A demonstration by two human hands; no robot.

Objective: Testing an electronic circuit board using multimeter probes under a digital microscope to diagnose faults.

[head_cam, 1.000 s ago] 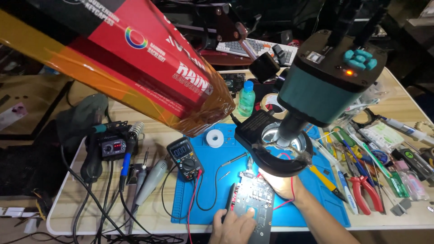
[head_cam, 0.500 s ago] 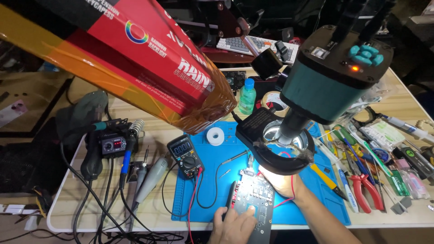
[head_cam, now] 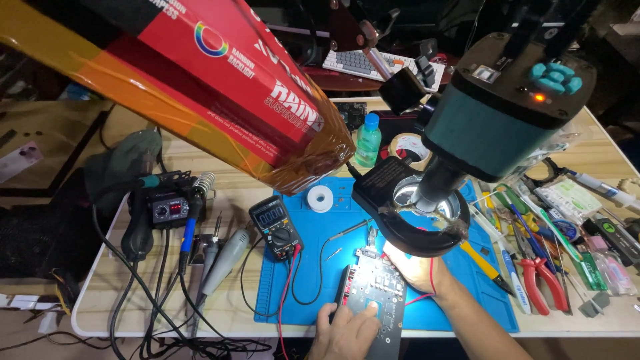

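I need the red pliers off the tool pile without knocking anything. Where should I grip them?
Take the red pliers by both handles near their lower ends, coming from the table's front edge. The handles splay toward that edge, while the jaws point back into the crowded screwdrivers.

The microscope's ring light [head_cam: 419, 220] is throwing a hard white pool downward, blowing out the right hand [head_cam: 415, 267] and glaring off the circuit board [head_cam: 373, 293]. The blue mat [head_cam: 320, 273] is glowing evenly around it. The room behind is sinking into darkness, and the red box [head_cam: 220, 73] up close is looming soft, smeared and stretched toward the corner
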